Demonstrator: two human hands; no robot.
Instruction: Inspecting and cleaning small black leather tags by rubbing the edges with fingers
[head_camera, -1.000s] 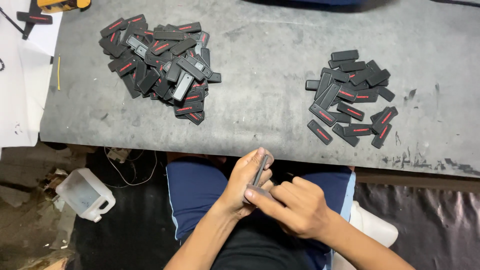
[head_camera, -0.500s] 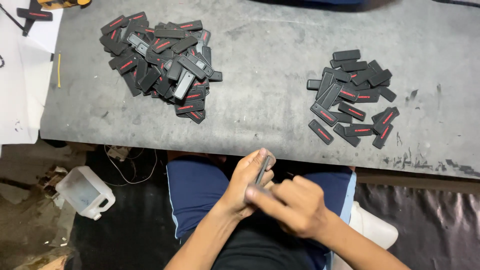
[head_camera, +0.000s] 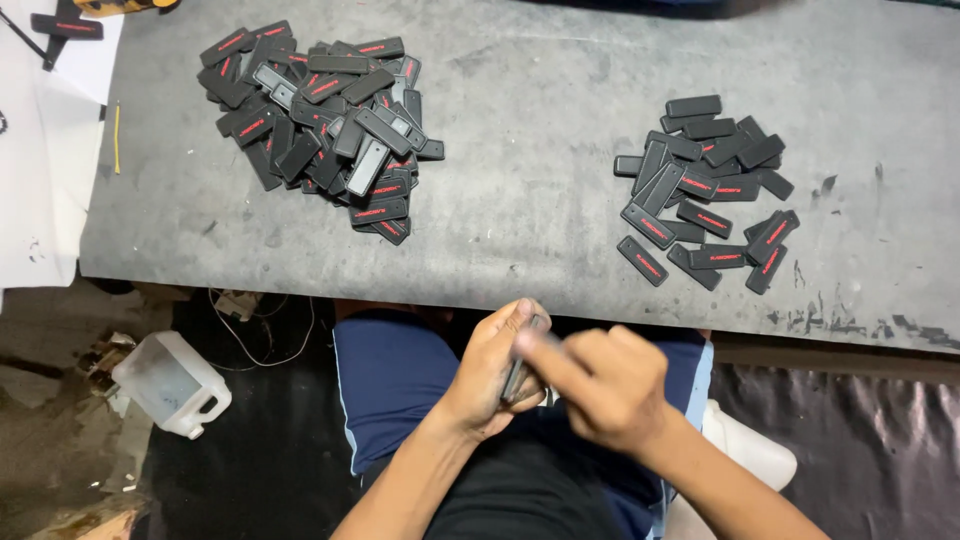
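Down in the head view, two hands meet over the person's lap, just below the near edge of the grey table (head_camera: 540, 240). The left hand (head_camera: 495, 370) is curled around a small dark grey flat piece (head_camera: 517, 372), and its fingers grip it tight. The piece stands almost upright in that hand. The right hand (head_camera: 600, 385) is blurry. Its fingers are bent, and one finger points over to touch the piece. I cannot tell if this hand holds anything of its own.

Up on the table lies a big pile of dark pieces (head_camera: 325, 125) on the left side, many with red marks. A smaller pile of the same pieces (head_camera: 705, 190) lies on the right side, well apart from the big one. A white plastic jug (head_camera: 172, 385) sits on the floor to the left of the person's legs. White paper (head_camera: 45, 150) lies along the left edge of the table.
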